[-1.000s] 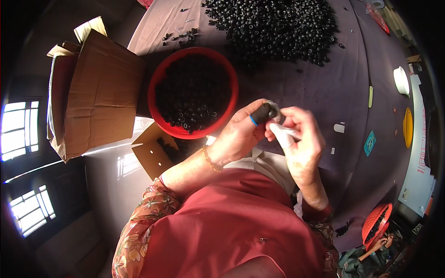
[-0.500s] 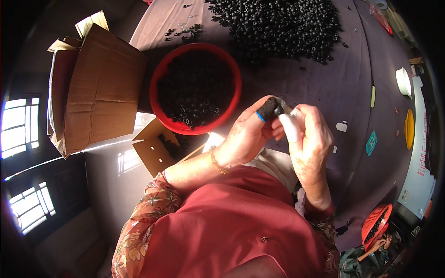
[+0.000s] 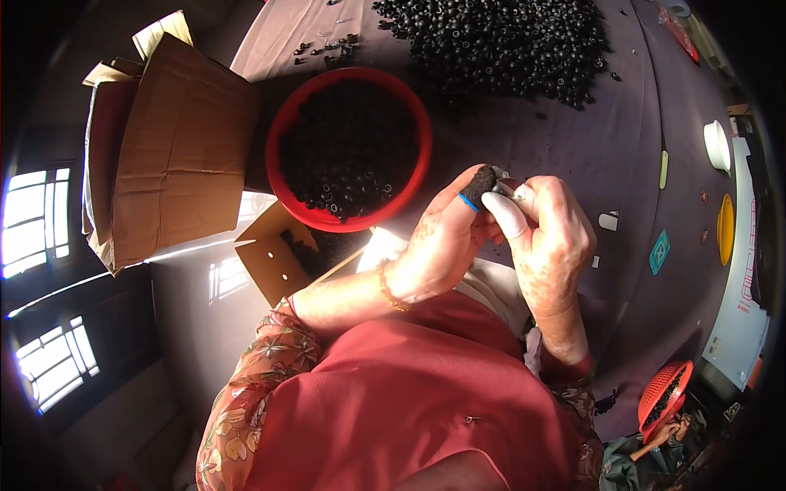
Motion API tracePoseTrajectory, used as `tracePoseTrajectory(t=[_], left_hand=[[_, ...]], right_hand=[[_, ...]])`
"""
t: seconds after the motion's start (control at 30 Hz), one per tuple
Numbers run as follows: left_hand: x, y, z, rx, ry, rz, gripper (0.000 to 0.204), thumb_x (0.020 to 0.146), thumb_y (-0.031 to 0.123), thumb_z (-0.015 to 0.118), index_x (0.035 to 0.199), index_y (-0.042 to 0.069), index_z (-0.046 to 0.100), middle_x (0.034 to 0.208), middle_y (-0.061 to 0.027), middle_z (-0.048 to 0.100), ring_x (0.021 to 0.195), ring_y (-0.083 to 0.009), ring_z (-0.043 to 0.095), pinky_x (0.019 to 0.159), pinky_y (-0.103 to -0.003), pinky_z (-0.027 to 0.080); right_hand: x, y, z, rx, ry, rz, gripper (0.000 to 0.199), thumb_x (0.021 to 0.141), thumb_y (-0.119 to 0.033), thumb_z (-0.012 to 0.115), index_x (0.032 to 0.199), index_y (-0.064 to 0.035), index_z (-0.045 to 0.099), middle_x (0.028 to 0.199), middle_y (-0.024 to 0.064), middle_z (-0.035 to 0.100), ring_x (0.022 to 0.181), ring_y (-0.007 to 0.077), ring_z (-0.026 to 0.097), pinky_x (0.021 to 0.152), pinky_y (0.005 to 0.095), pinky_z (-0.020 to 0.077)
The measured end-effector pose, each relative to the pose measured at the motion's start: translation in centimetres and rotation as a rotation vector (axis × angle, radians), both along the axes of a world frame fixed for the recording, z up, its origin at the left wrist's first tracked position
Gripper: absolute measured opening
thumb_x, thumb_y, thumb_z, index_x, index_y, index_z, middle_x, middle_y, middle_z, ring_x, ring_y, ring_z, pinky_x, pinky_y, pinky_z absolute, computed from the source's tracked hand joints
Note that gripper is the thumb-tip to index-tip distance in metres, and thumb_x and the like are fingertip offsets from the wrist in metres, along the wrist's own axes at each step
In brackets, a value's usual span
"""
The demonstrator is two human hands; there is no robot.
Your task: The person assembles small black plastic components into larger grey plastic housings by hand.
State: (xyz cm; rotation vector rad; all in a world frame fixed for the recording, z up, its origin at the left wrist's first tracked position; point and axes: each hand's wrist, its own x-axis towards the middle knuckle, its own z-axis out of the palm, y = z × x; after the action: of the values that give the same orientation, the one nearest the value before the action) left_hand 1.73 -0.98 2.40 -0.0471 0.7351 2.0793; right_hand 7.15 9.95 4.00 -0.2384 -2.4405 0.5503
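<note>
At left we see a tall cardboard box (image 3: 184, 147), then an open carton (image 3: 266, 258) below the red basin (image 3: 274, 155), which holds many small black pieces (image 3: 352, 139). Our left hand (image 3: 438, 237), a dark cover (image 3: 483, 186) on its thumb, pinches a small glinting piece (image 3: 509, 186) between both hands, above the cloth-covered desk (image 3: 622, 155); the fingers hide most of it. Beyond lies a heap of black pieces (image 3: 508, 49). Our right hand (image 3: 557, 237), its thumb covered in white, has its fingers bent in on that same piece. We judge the step in hand to be close fingertip work; the next move calls for a steady left pinch and light right-hand control.
</note>
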Motion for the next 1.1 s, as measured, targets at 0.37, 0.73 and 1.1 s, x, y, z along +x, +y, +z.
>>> tracePoseTrajectory(t=[0.37,0.73,1.1], left_hand=[[-0.1,-0.7,-0.7,-0.047,0.309,-0.025,0.018,0.096,0.022,0.041,0.096,0.008,0.052,0.082,0.0008,0.048,0.074,-0.0072,0.041,0.068,-0.022,0.036],[1.1,0.0,-0.8,-0.057,0.093,0.161,0.013,0.095,0.021,0.047,0.097,0.008,0.051,0.080,0.0024,0.049,0.071,-0.0067,0.040,0.068,-0.023,0.037],[1.4,-0.2,0.4,-0.113,0.030,0.159,0.012,0.095,0.019,0.046,0.098,0.008,0.052,0.084,0.0022,0.051,0.075,-0.0056,0.043,0.069,-0.023,0.037]], right_hand=[[0.2,0.3,0.6,0.114,-0.011,0.035,0.032,0.072,-0.034,0.074,0.074,-0.0092,0.053,0.063,-0.0003,0.054,0.053,0.0175,0.056,0.047,0.0308,0.0439],[0.2,0.2,-0.1,0.139,-0.029,0.052,0.031,0.075,-0.034,0.071,0.073,-0.0098,0.052,0.065,-0.0005,0.054,0.055,0.0180,0.056,0.049,0.0312,0.0440],[0.6,0.4,-0.3,0.085,-0.079,0.144,0.029,0.075,-0.030,0.073,0.070,-0.0096,0.052,0.061,0.0009,0.053,0.054,0.0190,0.056,0.047,0.0320,0.0430]])
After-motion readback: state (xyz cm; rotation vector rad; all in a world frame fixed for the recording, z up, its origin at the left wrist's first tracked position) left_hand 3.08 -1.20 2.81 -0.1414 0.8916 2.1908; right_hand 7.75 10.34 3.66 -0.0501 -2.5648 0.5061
